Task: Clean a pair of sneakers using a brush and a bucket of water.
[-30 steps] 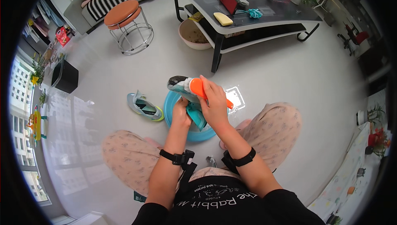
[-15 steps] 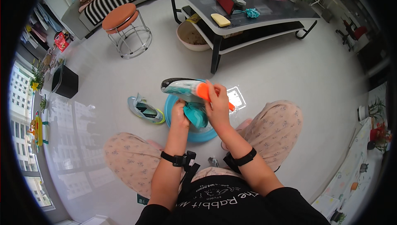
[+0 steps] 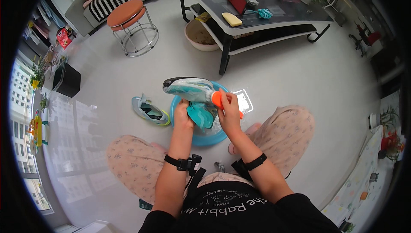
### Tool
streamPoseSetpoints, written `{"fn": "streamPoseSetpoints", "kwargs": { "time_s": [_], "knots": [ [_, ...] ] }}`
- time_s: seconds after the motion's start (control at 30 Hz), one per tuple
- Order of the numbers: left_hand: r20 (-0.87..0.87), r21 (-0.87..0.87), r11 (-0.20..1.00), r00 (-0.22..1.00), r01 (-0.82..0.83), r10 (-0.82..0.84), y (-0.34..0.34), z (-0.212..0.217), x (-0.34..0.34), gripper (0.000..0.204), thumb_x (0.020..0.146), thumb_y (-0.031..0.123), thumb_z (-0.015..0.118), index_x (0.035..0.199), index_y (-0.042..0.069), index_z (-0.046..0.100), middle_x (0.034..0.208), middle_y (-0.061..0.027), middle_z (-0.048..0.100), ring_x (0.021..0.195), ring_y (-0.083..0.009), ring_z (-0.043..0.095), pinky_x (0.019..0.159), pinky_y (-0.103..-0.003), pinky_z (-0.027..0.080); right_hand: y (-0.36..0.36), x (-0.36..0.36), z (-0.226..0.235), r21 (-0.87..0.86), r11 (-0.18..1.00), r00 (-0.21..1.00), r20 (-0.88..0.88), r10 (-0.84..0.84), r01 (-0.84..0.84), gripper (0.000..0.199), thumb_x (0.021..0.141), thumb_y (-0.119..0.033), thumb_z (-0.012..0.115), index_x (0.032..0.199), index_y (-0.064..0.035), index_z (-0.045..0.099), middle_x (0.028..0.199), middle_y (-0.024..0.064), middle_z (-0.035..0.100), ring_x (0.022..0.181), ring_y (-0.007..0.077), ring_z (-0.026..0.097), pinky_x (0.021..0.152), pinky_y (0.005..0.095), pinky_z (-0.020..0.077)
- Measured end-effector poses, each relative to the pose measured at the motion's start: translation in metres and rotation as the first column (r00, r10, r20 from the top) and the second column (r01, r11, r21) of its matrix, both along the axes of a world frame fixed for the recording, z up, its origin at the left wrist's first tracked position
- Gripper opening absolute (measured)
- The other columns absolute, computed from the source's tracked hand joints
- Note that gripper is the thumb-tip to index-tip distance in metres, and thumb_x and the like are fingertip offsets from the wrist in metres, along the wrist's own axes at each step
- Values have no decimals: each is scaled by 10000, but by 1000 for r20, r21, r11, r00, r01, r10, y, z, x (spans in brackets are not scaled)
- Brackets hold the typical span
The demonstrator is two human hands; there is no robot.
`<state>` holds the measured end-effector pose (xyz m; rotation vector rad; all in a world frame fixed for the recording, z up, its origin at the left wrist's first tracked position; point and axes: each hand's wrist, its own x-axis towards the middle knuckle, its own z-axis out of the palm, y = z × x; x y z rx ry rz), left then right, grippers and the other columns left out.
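Observation:
Over a blue basin on the floor, my left hand is closed on a wet sneaker with a dark sole edge and pale sides. Its teal tongue or lining hangs down beside that hand. My right hand grips an orange-backed brush whose pale bristles press against one end of the sneaker. Part of the brush handle is hidden behind my fingers. Left of the basin, a second, grey-and-lime sneaker lies on the floor.
A black-topped coffee table stands ahead, holding a yellow sponge and a teal mesh puff. A cream tub sits by its leg. Farther left are an orange stool and a black bin. My bent knees flank the basin.
The brush has slid to the right and slightly down at the end of the sneaker. The sneaker has shifted a little to the left and lies more level.

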<state>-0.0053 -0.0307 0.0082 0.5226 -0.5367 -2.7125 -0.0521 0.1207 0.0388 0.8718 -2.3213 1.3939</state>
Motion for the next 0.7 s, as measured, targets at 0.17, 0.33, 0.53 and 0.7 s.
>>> {"fn": "streamPoseSetpoints", "kwargs": {
  "time_s": [0.17, 0.33, 0.53, 0.7],
  "knots": [
    [49, 61, 998, 999, -6, 3, 2, 7, -1, 409, 997, 295, 470, 1281, 0, 457, 1259, -147, 555, 1122, -298, 571, 983, -457, 471, -13, 5, 26, 109, 994, 991, -133, -9, 23, 588, 744, 87, 623, 1308, -53, 532, 1102, 166, 521, 1006, 325, 543, 885, 379, 453],
    [-42, 82, 996, 998, 43, -40, -10, 1, -1, 428, 1000, 320, 456, 1293, 8, 445, 1273, -144, 546, 1130, -299, 567, 988, -458, 468, -11, -2, 18, 70, 996, 993, -102, 63, -56, 574, 768, 77, 630, 1317, -52, 524, 1120, 160, 510, 1012, 319, 543, 881, 375, 461],
    [39, 34, 994, 994, 101, -102, 8, 15, -2, 486, 1005, 349, 426, 1340, -3, 405, 1301, -150, 526, 1161, -303, 550, 991, -449, 468, -14, 7, 29, 19, 1000, 994, -113, -10, 12, 608, 755, 42, 646, 1338, -74, 520, 1108, 148, 527, 988, 330, 537, 875, 407, 443],
    [52, -2, 995, 994, 96, -96, 12, 28, 1, 474, 1005, 350, 436, 1298, -22, 441, 1256, -155, 558, 1108, -291, 583, 951, -432, 489, -8, 4, 20, 92, 995, 986, -167, -29, 44, 581, 761, 38, 635, 1323, -70, 533, 1110, 146, 532, 984, 332, 539, 861, 410, 440]
  ]
}}
